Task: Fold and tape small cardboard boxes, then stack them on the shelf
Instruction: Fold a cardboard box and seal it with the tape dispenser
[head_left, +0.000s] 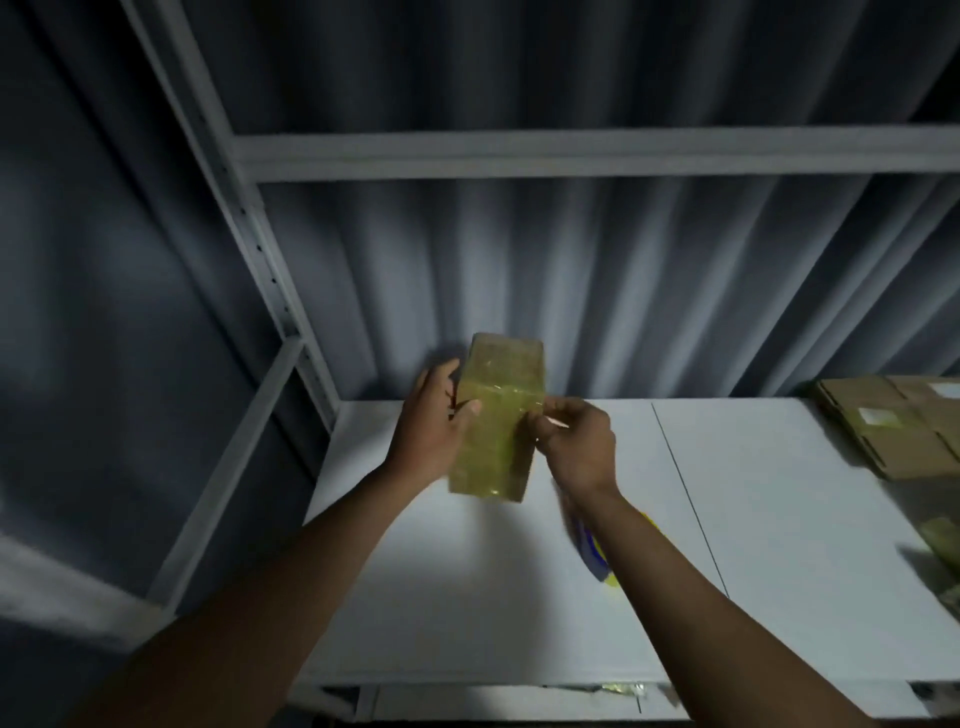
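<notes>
A small cardboard box (496, 415), wrapped in shiny yellowish tape, is held upright above the white shelf board (467, 597). My left hand (434, 421) grips its left side, thumb across the front. My right hand (576, 441) pinches the box's right edge at a band of tape. Under my right wrist a blue and yellow tape roll (597, 553) shows, blurred and partly hidden by the arm; whether the hand carries it or it lies on the board I cannot tell.
Flat cardboard blanks (898, 423) lie stacked at the right end of the shelf board. Another taped yellowish piece (943, 540) sits at the right edge. White shelf uprights (260, 244) and a crossbeam (571, 153) frame the bay, with a grey curtain (571, 291) behind.
</notes>
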